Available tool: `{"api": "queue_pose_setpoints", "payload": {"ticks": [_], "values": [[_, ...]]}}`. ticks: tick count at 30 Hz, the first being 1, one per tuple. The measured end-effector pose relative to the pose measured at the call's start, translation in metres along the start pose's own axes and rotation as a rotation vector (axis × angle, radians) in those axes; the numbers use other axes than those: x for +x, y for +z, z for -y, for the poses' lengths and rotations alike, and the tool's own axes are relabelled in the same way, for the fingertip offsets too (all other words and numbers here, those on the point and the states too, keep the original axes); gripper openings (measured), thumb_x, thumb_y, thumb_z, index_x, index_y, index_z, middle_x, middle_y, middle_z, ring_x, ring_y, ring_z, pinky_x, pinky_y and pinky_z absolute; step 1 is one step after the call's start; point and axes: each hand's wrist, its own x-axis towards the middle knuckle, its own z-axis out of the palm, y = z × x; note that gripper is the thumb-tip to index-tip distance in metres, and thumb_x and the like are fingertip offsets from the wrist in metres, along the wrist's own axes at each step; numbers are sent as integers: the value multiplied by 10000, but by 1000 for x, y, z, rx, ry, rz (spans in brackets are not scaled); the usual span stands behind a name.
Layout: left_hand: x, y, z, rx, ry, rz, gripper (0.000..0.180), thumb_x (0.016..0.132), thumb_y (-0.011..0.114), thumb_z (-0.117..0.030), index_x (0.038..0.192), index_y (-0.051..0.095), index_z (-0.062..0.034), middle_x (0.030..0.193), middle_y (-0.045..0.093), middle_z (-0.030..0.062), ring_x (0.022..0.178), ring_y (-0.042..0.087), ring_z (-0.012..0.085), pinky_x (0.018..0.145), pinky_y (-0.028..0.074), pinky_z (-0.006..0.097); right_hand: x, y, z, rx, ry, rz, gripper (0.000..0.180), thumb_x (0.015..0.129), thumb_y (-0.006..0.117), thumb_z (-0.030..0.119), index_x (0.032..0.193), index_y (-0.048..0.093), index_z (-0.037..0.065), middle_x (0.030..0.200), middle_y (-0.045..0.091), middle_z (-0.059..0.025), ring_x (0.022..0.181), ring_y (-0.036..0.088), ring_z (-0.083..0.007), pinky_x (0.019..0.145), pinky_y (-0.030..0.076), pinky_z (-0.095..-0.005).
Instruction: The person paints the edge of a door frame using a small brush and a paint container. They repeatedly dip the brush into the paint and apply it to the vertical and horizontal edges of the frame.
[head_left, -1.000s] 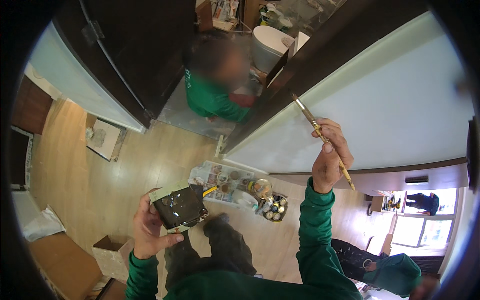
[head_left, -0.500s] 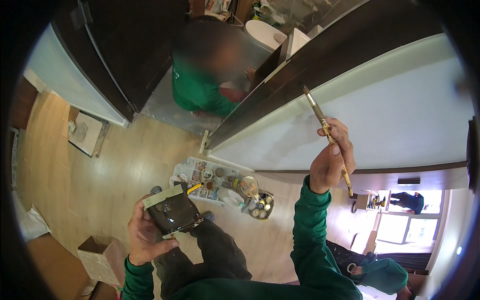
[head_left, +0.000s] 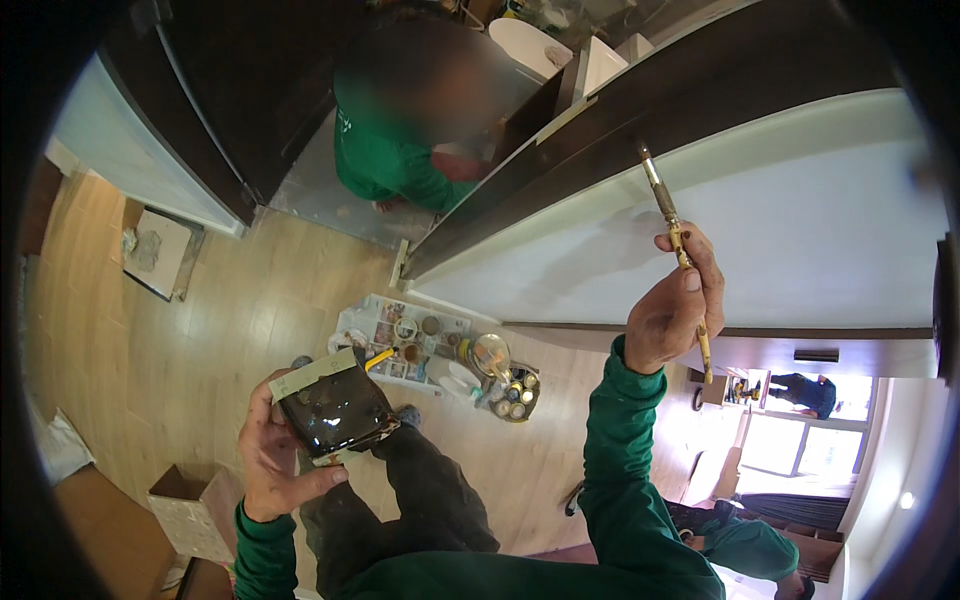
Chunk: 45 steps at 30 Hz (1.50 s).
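My right hand (head_left: 677, 310) grips a thin paintbrush (head_left: 662, 195) by its paint-spotted wooden handle. The brush points up, its dark tip at the dark brown door frame (head_left: 740, 90); whether it touches cannot be told. Low on the left, my left hand (head_left: 272, 455) holds a small square container (head_left: 338, 408) of glossy dark brown paint or stain, fingers and thumb on its sides. A pale strip of tape (head_left: 312, 374) runs along one edge of the container. Beyond it a yellow handle (head_left: 380, 359) shows.
A tray with several jars and pots (head_left: 410, 384) lies on the wood floor, beside a box of small cans (head_left: 517, 395). A person in green (head_left: 390, 165) crouches past the frame. Another person (head_left: 750, 545) is at lower right. A carton (head_left: 195, 510) stands at lower left.
My right hand and the brush have moved slightly right, the tip sliding along the frame up and to the right. My left hand and the container have shifted a little left.
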Motion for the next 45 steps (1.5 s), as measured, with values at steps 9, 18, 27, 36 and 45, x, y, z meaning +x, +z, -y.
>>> {"api": "queue_pose_setpoints", "payload": {"ticks": [9, 18, 27, 36, 45], "values": [[8, -1, 3, -14, 28, 11, 997, 604, 862, 22, 1457, 345, 26, 1262, 615, 138, 1190, 611, 222, 973, 512, 344, 2, 2, 3, -41, -8, -1, 366, 885, 509, 122, 1113, 652, -125, 1024, 657, -310, 926, 640, -337, 803, 549, -420], [12, -3, 3, -50, -31, 20, 1039, 587, 847, 58, 1478, 315, 30, 1280, 613, 142, 1201, 613, 237, 1016, 500, 372, 2, 5, 3, -53, -23, 0, 369, 873, 496, 92, 1133, 651, -120, 1060, 651, -313, 909, 653, -340, 849, 540, -427], [12, -8, 7, -47, 4, 31, 1032, 593, 845, 55, 1477, 314, 35, 1286, 616, 151, 1213, 610, 245, 1029, 492, 378, 2, 3, 4, -75, -7, 35, 365, 878, 501, 94, 1137, 651, -116, 1057, 654, -310, 914, 656, -338, 857, 539, -428], [13, -12, 11, -55, 10, 31, 1029, 597, 844, 51, 1475, 308, 30, 1281, 619, 154, 1206, 614, 244, 1019, 500, 381, 3, 0, 1, -101, -20, 14, 393, 907, 490, 151, 1145, 651, -117, 1038, 686, -287, 928, 675, -351, 942, 499, -471], [13, -12, 10, -72, -21, 13, 1023, 590, 838, 60, 1468, 314, 23, 1274, 623, 151, 1202, 615, 242, 1022, 497, 387, -5, 1, 0, -138, -4, 51, 391, 905, 469, 119, 1153, 650, -124, 1068, 674, -295, 920, 672, -352, 919, 511, -455]]}}
